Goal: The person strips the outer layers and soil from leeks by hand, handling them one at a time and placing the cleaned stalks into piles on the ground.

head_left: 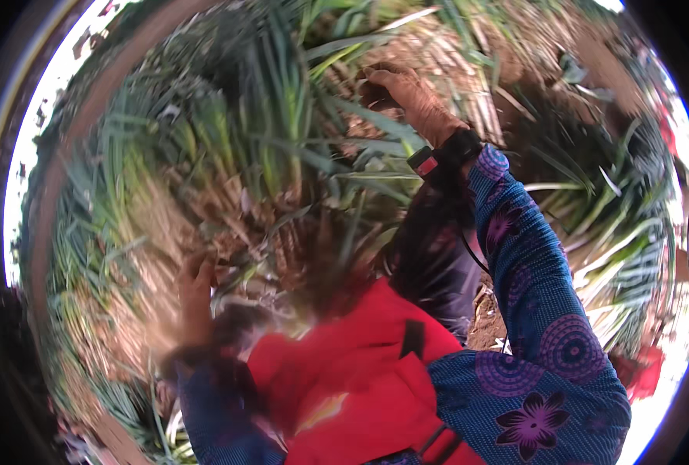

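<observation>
Head view: the long-leaved green stalks [282,132] you are working among stand in a dense clump at upper centre, ahead of you and between your two hands. Their long axis runs roughly up and down the view, green leaf ends pointing to the top, away from you, and paler, brownish bases toward your body; a few leaves cross sideways near your right wrist. Your right hand [412,97] is beyond the bases, at the clump's right side, its fingers curled; you cannot tell whether they are clamped on a stalk. Your left hand [195,298] is low on the left, near pale stalks [158,213], too blurred to tell if its fingers are apart, together or gripping. Room is tight on the left, where leaves crowd right up to that hand. To your right, more leafy stalks [616,240] lie outside your patterned sleeve [550,271], their edge running toward the bright rim. A narrow strip of bare soil [484,318] shows between that sleeve and your dark-trousered leg [441,260]. A black wristband [461,147] with a red-faced device [423,161] circles your right wrist, and your red garment [352,356] fills the lower centre.
</observation>
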Motion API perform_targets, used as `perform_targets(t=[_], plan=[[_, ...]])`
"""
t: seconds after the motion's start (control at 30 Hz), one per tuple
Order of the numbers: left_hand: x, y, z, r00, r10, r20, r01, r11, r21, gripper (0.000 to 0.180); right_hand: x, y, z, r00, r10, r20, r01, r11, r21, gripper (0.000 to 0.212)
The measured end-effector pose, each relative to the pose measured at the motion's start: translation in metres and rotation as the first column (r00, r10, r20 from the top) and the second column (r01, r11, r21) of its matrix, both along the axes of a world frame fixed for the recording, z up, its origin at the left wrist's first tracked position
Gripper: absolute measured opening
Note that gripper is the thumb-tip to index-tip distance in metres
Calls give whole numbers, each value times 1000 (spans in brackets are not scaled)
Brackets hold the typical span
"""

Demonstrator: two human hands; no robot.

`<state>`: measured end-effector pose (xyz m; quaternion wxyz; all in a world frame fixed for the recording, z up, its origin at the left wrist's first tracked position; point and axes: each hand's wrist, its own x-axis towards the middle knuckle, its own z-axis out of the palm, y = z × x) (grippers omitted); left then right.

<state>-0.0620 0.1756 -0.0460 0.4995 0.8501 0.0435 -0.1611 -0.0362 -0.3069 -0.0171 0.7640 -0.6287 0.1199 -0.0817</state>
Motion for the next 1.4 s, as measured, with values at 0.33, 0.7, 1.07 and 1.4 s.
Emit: perform_targets(t=[0.33, 0.7, 1.07, 1.4], plan=[[32, 72, -9, 979, 201, 39, -179, 931, -319, 28, 75, 171, -196, 858, 193, -475, -137, 979, 150, 19], [38, 37, 21, 973, 228, -20, -222, 922, -318, 24, 120, 220, -334, 819, 9, -573, 96, 984, 153, 32], [40, 43, 5, 936, 232, -264, -322, 867, -380, 25, 148, 204, -389, 697, 243, -675, 18, 935, 355, 39], [36, 33, 8, 981, 157, -110, -183, 940, -289, 20, 96, 148, -321, 778, -22, -628, 173, 968, 181, 41]])
